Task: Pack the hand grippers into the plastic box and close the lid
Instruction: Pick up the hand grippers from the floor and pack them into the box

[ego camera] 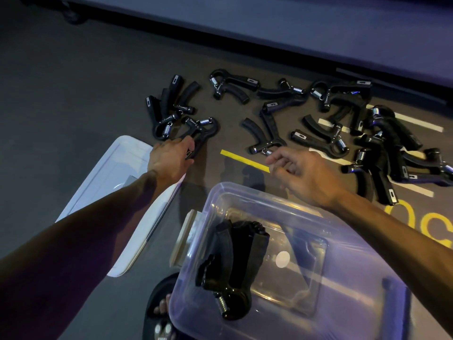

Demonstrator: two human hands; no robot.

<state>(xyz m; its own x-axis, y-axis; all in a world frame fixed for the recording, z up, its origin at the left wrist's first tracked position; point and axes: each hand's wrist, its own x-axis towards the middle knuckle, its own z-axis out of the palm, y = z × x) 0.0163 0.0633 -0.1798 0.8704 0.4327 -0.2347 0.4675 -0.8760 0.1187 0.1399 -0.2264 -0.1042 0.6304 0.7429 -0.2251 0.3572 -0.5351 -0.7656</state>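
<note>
Several black hand grippers with steel springs lie scattered on the dark floor beyond me. My left hand (171,155) closes on the handle of one hand gripper (202,133) at the left of the spread. My right hand (301,173) hovers with fingers apart just short of another hand gripper (264,138), not touching it. The clear plastic box (343,278) stands open in front of me, with hand grippers (230,261) lying inside at its left. Its white lid (117,187) rests flat on the floor to the left, under my left forearm.
Yellow and white tape lines (242,160) and yellow lettering (426,224) mark the floor. A dense pile of grippers (384,155) lies at the right. A sandalled foot (161,307) shows below the box. A raised dark ledge (318,33) runs along the back.
</note>
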